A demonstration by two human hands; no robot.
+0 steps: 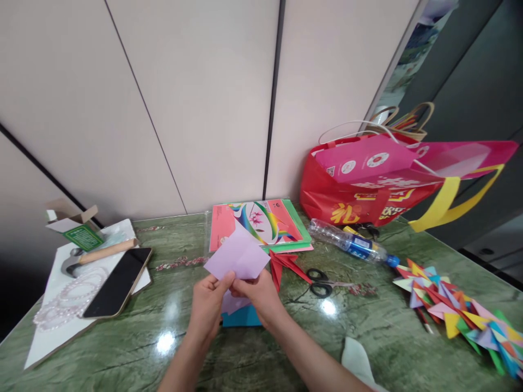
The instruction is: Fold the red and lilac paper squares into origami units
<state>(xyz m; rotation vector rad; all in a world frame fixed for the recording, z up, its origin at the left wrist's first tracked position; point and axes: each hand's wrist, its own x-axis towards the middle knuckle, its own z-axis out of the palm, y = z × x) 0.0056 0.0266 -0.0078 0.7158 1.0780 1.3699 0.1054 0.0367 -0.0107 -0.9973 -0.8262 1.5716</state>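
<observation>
A lilac sheet of paper is held up above the table, creased down its middle. My left hand pinches its lower edge between thumb and fingers. Close beside it, my right hand grips the same edge, with both thumbs nearly touching. Below the hands another lilac paper piece shows in part, over a blue sheet on the table. Just right of the held paper lies a red folded paper piece. Behind it is a pack of coloured paper in a clear sleeve.
Black-handled scissors and a plastic bottle lie to the right, near folded-paper stars. A red bag stands behind. On the left, a white board bears a phone, a hammer, beads and a small box.
</observation>
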